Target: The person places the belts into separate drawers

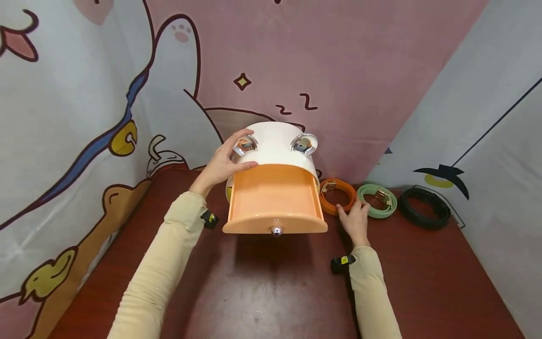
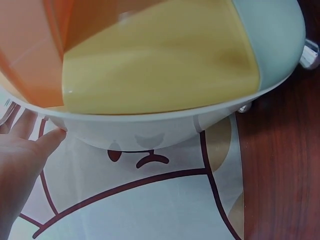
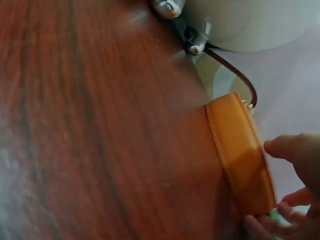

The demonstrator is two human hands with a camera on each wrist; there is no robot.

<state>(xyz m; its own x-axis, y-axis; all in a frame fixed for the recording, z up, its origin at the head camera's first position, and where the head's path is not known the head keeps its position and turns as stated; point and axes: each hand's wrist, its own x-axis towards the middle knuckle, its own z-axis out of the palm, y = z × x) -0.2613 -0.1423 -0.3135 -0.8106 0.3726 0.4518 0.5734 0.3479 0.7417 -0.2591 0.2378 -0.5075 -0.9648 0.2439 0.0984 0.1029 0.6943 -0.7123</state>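
Observation:
A rounded white drawer box (image 1: 271, 141) stands against the backdrop, two shiny chrome eye-like fittings on it. Its light-orange drawer (image 1: 275, 193) is pulled out; the part of the interior in view holds nothing. Spread over the box's left upper side, my left hand (image 1: 220, 165) has its thumb near the front rim and its fingers by the left chrome fitting. A coiled orange belt (image 1: 349, 192) lies right of the box. My right hand (image 1: 356, 225) is at its near edge, thumb and fingers apart, fingertips close to the coiled green belt (image 1: 391, 207).
At the far right lies a coiled black belt (image 1: 425, 223). Below the pulled-out drawer, yellow (image 2: 160, 60) and pale-green fronts (image 2: 272, 45) show on the box. Cartoon-printed cloth (image 1: 338, 70) hangs behind the reddish-brown table (image 1: 262, 292).

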